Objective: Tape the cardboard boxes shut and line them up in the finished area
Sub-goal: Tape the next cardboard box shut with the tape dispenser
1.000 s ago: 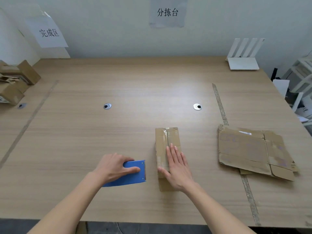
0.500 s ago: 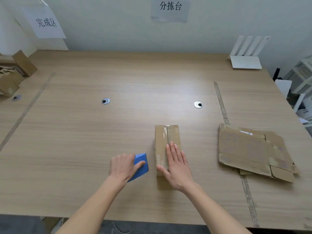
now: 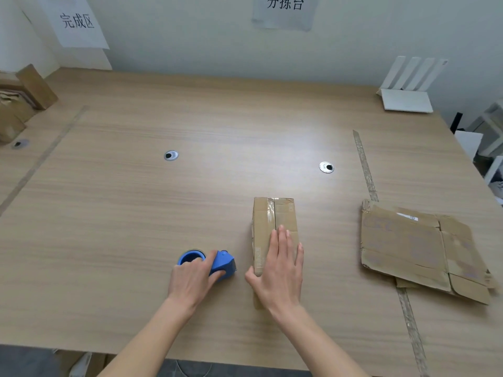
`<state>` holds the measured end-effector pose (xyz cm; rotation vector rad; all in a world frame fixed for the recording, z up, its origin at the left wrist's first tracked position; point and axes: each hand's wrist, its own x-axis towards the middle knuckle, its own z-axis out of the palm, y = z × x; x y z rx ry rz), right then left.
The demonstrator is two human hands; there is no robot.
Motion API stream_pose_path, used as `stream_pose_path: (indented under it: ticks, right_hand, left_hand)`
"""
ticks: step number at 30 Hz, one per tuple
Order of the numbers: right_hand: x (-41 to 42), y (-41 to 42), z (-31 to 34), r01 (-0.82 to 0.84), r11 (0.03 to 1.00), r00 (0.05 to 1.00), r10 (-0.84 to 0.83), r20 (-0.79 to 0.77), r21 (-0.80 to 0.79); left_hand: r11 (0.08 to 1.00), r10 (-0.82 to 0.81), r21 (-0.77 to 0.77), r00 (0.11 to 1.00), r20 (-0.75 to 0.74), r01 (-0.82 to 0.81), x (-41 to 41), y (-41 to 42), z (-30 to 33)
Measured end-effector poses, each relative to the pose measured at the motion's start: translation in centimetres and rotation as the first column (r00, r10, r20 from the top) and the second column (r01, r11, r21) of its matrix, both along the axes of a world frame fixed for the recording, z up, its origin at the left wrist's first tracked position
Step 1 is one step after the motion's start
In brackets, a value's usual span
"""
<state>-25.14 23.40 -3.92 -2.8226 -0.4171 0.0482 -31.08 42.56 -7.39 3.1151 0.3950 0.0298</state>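
The box stands near the table's near edge, clear tape along its top seam. The right hand lies flat on it, fingers straight. Just left, the left hand grips a blue tape dispenser. Flattened cardboard lies well right.

Right hand lies flat, fingers straight, on top of small cardboard box near middle of wooden surface. Left hand grips blue tape dispenser just beside box's left side. Flattened cardboard lies well apart at right. More boxes at far left.
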Motion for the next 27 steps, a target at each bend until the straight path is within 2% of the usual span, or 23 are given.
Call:
stream_pose_path:
  ticks: [5,8,11,14,16,18,20,23,27]
  right_hand:
    - [-0.2,-0.5,-1.2,-0.027,0.996,0.997,0.033,0.071,-0.080]
    - [0.2,-1.2,-0.7,-0.101,0.993,0.995,0.100,-0.016,-0.063]
    - [0.8,-3.0,1.0,-0.184,0.974,0.958,0.207,-0.197,0.129]
    - [1.4,-5.5,2.2,-0.174,0.866,0.931,0.299,-0.207,0.468]
    - [2.1,-7.7,2.1,-0.143,0.799,0.934,0.304,-0.188,0.584]
    - [2.7,-9.6,1.3,-0.177,0.789,0.932,0.327,-0.158,0.589]
    - [3.1,-10.8,0.4,-0.228,0.787,0.918,0.370,-0.143,0.573]
    - [3.6,-11.3,-0.8,-0.307,0.793,0.900,0.422,-0.111,0.526]
    - [3.8,-11.2,-2.2,-0.424,0.803,0.882,0.471,-0.011,0.419]
  left_hand:
    - [1.000,0.009,0.008,0.999,-0.041,-0.008,-0.5,0.0,-0.7]
    - [0.999,0.007,0.036,0.995,-0.104,-0.003,-0.7,-0.2,-0.3]
    - [0.999,0.027,0.037,0.998,-0.052,-0.025,-0.5,-0.3,0.1]
    - [1.000,0.007,0.000,0.985,0.171,-0.007,-0.2,-1.3,1.4]
    - [0.985,-0.054,-0.139,0.949,0.311,0.102,0.1,-2.1,1.9]
    - [0.896,-0.118,-0.378,0.944,0.308,0.235,0.6,-3.4,2.7]
    - [0.802,-0.200,-0.517,0.950,0.238,0.299,0.8,-4.6,3.1]
    - [0.763,-0.238,-0.560,0.945,0.223,0.324,1.1,-6.0,2.6]
    - [0.790,-0.190,-0.501,0.919,0.346,0.353,1.0,-6.4,1.2]
